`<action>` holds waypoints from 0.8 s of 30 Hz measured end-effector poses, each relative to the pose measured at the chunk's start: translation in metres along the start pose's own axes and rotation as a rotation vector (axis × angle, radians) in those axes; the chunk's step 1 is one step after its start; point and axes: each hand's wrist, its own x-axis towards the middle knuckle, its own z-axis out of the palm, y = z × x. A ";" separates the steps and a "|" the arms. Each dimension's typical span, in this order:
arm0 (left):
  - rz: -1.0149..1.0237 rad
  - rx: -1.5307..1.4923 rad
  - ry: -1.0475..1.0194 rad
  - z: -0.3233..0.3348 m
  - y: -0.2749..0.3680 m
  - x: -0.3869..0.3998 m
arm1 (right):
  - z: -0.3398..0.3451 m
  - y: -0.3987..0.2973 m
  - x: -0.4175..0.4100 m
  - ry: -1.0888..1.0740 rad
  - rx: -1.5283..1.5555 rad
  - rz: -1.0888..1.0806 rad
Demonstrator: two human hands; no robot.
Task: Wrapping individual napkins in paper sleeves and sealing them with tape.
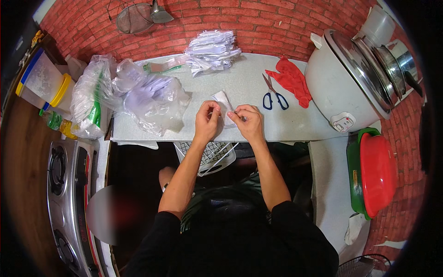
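A small clear plastic packet point(223, 98) with a folded white item inside lies over the table, between my hands. My left hand point(206, 121) pinches thumb and forefinger together at the packet's left edge. On the other side, the fingertips of my right hand point(250, 122) grip its right edge. The fingers partly hide the packet's lower end. Beyond it, against the wall, rises a pile of wrapped white plastic cutlery point(213, 52). An opened clear plastic bag point(157, 100) of white pieces spreads to the left. Scissors with dark blue handles point(275, 95) lie to the right.
A red cloth point(292, 81) lies beside a large white rice cooker point(341, 79) with metal lids stacked on top. Plastic-wrapped packs point(91, 100) and tubs point(45, 78) stand left, above a gas stove point(65, 204). Red and green basins point(377, 175) lean at right. Below the table is a white basket point(216, 168).
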 end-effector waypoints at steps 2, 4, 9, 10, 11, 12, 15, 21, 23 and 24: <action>0.005 0.001 0.006 -0.002 -0.001 0.001 | 0.001 -0.002 0.001 -0.001 -0.020 0.033; -0.029 -0.017 0.010 -0.001 0.001 0.001 | 0.000 -0.001 0.002 0.027 -0.042 0.009; -0.053 -0.056 -0.006 -0.005 0.000 0.002 | 0.000 -0.002 0.002 0.001 -0.068 -0.037; -0.059 -0.067 -0.015 -0.005 0.000 0.003 | 0.001 -0.001 0.003 -0.007 -0.065 -0.034; -0.065 -0.077 -0.024 -0.005 0.000 0.003 | 0.000 0.000 0.002 -0.009 -0.068 -0.039; -0.062 -0.080 -0.020 -0.005 0.000 0.003 | 0.000 -0.003 0.003 -0.016 -0.079 -0.032; -0.099 -0.068 -0.026 -0.004 0.001 0.003 | -0.001 -0.002 0.003 -0.036 -0.085 -0.028; -0.046 -0.027 -0.028 -0.002 -0.001 0.005 | -0.004 0.001 0.005 -0.115 -0.030 0.028; -0.043 0.091 -0.065 0.001 0.000 0.007 | -0.010 0.005 0.006 -0.147 -0.037 0.042; -0.041 0.091 -0.072 0.003 0.004 0.010 | -0.012 0.007 0.007 -0.153 -0.063 0.008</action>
